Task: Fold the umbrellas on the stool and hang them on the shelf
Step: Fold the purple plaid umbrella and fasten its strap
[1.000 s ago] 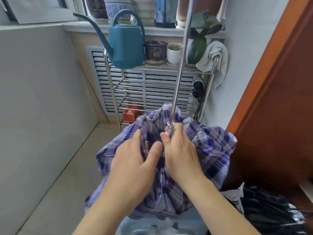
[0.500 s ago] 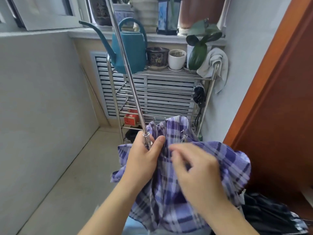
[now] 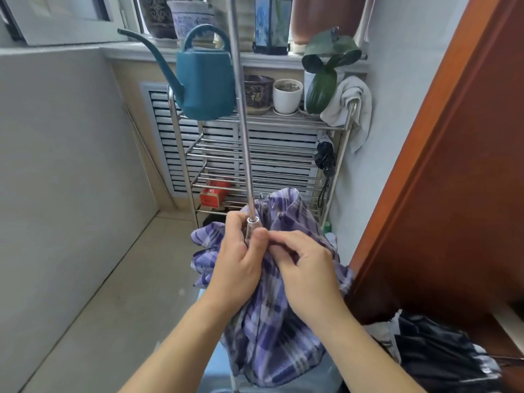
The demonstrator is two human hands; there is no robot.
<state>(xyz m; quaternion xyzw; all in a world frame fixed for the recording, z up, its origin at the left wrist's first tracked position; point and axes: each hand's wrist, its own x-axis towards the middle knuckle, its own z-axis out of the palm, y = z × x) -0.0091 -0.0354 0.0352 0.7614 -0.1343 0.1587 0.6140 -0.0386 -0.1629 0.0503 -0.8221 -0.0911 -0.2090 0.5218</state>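
Midway, the left hand [image 3: 241, 262] grips the plaid umbrella [image 3: 272, 321] at its shaft, the right hand [image 3: 306, 270] pinches its cloth; one black umbrella [image 3: 324, 157] hangs on the shelf [image 3: 344, 143], another [image 3: 442, 355] waits.

The umbrella shaft [image 3: 243, 123] runs off the top edge; the stool [image 3: 218, 361] is mostly hidden under purple fabric [image 3: 272, 336].

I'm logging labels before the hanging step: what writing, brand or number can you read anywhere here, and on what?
"福": gold character on the dark glazed ceramic pot on the top tier of the steel wire shelf.
Red rectangular box on a lower tier: light markings on its front, too blurred to read.
Purple plaid umbrella and teal plastic watering can: no writing visible.
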